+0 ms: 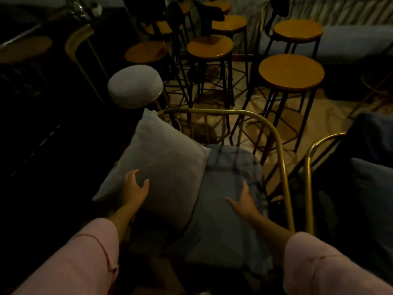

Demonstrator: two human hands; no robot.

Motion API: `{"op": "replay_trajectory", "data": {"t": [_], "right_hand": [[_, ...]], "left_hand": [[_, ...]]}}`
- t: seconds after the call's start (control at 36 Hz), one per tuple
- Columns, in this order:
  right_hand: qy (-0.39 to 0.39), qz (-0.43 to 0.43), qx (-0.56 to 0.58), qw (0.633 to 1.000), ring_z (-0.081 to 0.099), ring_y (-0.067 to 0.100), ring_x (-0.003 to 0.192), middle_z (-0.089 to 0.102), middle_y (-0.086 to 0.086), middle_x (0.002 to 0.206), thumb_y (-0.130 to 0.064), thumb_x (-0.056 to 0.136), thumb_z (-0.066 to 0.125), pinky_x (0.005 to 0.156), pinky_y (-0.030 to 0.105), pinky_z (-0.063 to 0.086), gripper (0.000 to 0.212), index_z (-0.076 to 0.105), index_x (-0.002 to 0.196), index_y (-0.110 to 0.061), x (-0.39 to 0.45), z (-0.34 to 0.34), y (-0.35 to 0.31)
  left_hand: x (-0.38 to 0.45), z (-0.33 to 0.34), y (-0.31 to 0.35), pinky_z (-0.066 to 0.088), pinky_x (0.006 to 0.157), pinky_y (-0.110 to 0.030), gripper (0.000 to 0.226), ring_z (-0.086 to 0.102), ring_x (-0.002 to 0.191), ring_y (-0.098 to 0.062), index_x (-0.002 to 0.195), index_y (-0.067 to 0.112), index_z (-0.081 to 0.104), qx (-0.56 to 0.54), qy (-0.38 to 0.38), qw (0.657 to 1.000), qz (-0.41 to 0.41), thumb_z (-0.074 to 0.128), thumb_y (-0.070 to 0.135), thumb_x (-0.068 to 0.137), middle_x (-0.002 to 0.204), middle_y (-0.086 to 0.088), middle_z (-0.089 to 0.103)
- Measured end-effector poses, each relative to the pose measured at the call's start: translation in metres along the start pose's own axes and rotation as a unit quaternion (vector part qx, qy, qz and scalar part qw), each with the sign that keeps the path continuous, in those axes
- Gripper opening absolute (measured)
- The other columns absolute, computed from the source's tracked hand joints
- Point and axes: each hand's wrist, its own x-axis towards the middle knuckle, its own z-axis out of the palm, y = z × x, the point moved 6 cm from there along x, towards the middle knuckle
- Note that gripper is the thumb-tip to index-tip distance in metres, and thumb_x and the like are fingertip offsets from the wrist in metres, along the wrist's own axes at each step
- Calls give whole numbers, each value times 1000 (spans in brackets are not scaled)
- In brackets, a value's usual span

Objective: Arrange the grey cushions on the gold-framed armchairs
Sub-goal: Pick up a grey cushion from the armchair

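Both hands spread open: left hand on the grey cushion, right hand on the seat pad. Cushion's leaning at the armchair edge, so it'll probably flop off that side if nudged.

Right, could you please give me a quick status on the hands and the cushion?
Left hand open on grey cushion, cushion tilted against armchair frame. Right hand open, flat on seat pad. Nothing in the way.

A gold-framed armchair with a blue-grey padded seat is carrying a square grey fabric cushion leaning at its left side.
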Motion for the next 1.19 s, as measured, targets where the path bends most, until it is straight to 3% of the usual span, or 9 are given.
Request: {"op": "replay_trajectory", "data": {"t": [0.25,0.36,0.47,0.56,0.61,0.69,1.0,1.11,1.19], "right_hand": [[-5,153,140,978,36,34,143,28,15,161,-28,87,74,114,45,35,106,-4,157,-12,53,108,-21],[-7,219,222,950,51,28,120,48,10,140,-78,49,76,106,51,43,144,4,158,-18,92,155,-2],[-8,263,240,934,53,34,126,47,15,149,-67,77,66,103,48,46,103,24,154,-15,122,185,-8],[-11,273,282,920,62,22,88,64,14,115,-68,83,57,71,29,47,80,53,129,-4,145,209,-11],[-8,275,315,908,65,24,87,67,14,111,-65,84,58,71,32,52,79,57,128,0,159,224,-7],[-4,299,374,878,60,34,117,59,16,137,-93,42,63,102,46,49,135,46,144,-6,179,246,13],[60,254,369,892,60,32,119,58,10,138,-93,35,68,101,50,50,137,47,144,-13,162,191,4],[143,210,314,915,57,26,112,57,6,123,-59,77,72,97,43,50,78,48,130,-7,122,129,8],[171,184,263,931,60,29,118,59,9,134,-79,48,76,98,46,52,118,47,140,-11,92,90,25]], "left_hand": [[133,4,-11,28,117,-54,75,30,147,-37,148,11,40,76,-76,990,94,75,33,85,160,-16,30],[171,25,-30,9,118,-66,92,7,154,-29,154,35,24,139,-93,983,78,69,62,78,168,-1,8],[195,36,-46,10,120,-63,110,8,154,-31,155,44,12,121,-65,988,76,62,82,65,168,0,5],[210,40,-57,14,122,-59,119,15,152,-33,154,45,6,113,-40,990,79,52,92,56,168,-4,8],[214,44,-64,20,120,-59,123,17,151,-37,153,47,1,87,-20,994,69,62,89,56,167,-4,10],[220,47,-69,30,116,-61,126,23,149,-37,153,47,0,76,0,995,65,62,88,52,165,1,16],[201,48,-56,41,111,-48,104,46,136,-32,146,22,42,-8,31,999,34,75,73,60,148,-10,49],[167,73,-62,46,102,-38,97,54,130,-26,142,18,48,-132,-35,990,-35,83,60,62,142,-8,56],[128,101,-80,48,100,-35,89,56,126,-28,141,13,50,-181,-83,974,-110,85,48,67,139,-11,58]]}}
